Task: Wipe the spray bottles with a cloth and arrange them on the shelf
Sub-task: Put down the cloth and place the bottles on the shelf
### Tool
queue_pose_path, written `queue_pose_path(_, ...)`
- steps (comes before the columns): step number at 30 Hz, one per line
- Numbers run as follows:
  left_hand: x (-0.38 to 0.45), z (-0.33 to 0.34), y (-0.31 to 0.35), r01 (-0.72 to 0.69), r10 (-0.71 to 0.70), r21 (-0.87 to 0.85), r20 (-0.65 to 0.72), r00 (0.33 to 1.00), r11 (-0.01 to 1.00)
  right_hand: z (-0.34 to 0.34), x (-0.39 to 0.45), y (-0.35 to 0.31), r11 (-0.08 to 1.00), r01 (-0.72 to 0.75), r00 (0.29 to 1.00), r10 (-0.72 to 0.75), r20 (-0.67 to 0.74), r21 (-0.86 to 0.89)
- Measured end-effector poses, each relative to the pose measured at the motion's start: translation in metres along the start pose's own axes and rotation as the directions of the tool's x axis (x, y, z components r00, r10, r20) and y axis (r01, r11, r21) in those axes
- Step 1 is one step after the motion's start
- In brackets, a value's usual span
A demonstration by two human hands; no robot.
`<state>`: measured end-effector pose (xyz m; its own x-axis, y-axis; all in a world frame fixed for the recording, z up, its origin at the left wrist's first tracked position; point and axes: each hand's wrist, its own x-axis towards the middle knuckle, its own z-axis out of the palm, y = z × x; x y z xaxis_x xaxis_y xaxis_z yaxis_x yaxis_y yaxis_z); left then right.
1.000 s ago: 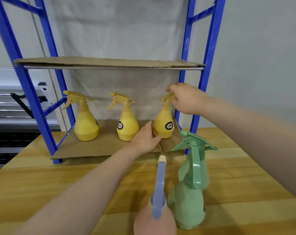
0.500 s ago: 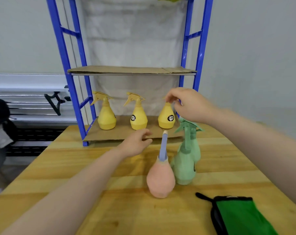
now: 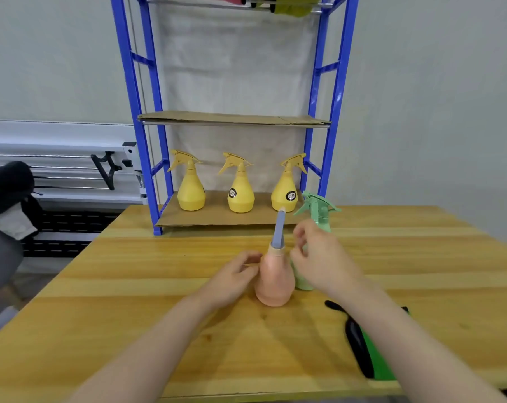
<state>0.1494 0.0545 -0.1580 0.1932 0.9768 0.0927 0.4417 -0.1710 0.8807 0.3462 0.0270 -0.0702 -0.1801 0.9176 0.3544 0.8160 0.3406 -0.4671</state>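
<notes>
A wide wooden desk (image 3: pixel 130 301) with a smooth, varnished plank top fills the lower view. At its far edge stands a tall blue metal shelf (image 3: pixel 134 112) whose boards are lined with flat brown cardboard. On the lowest board three yellow spray bottles (image 3: pixel 240 196) stand upright in a row, well apart from each other, each pear-shaped with a matching trigger head. Nearer, in the middle of the desk, stands a peach-pink spray bottle (image 3: pixel 274 283) with a rounded, bulb-like body, a narrow neck and a long grey-blue trigger head pointing up and away. Just behind it to the right is a pale green spray bottle (image 3: pixel 319 213), mostly hidden by the right hand. A green cloth (image 3: pixel 383 362) with a black edge lies flat near the desk's right front corner, partly under the right forearm. The left hand (image 3: pixel 231 279) is beside the pink bottle's left flank, fingers loosely curled and holding nothing; whether they touch it is unclear. The right hand (image 3: pixel 319 263) hovers at the neck's right side, fingers apart and empty. The pink bottle looks like light, stiff, smooth plastic, possibly slippery; the narrow neck below the trigger seems the surest place to hold it, with the cloth soft enough to wrap its curves.
</notes>
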Motion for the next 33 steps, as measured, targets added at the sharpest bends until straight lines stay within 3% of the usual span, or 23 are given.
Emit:
queue_pose_path(3,-0.011,0.001,-0.004,0.064,-0.064,0.002,0.055,0.996,0.998,0.025,-0.027,0.015,0.993,-0.119,0.987,0.118,0.108,-0.001)
queue_pose_path(6,-0.017,0.004,-0.007,0.062,-0.063,0.017,0.07,0.996,0.998,0.053,-0.048,0.024,0.99,-0.13,0.978,0.118,0.173,0.057)
queue_pose_path(13,-0.023,0.01,-0.009,0.021,-0.017,0.053,-0.071,0.997,0.998,0.087,-0.051,0.026,0.97,-0.106,0.994,0.103,0.026,0.217)
queue_pose_path(19,-0.025,-0.009,-0.001,-0.036,0.042,0.031,-0.192,0.981,0.999,0.081,-0.028,0.01,0.97,-0.019,0.999,0.025,-0.024,0.241)
queue_pose_path(25,-0.007,-0.06,0.034,-0.207,0.212,0.057,-0.399,0.892,0.977,0.052,0.037,-0.038,0.972,0.1,0.993,-0.084,-0.084,0.212)
queue_pose_path(33,0.03,-0.167,0.113,-0.292,0.317,0.137,-0.57,0.758,0.946,-0.005,0.141,-0.123,0.948,0.271,0.955,-0.243,-0.173,0.165)
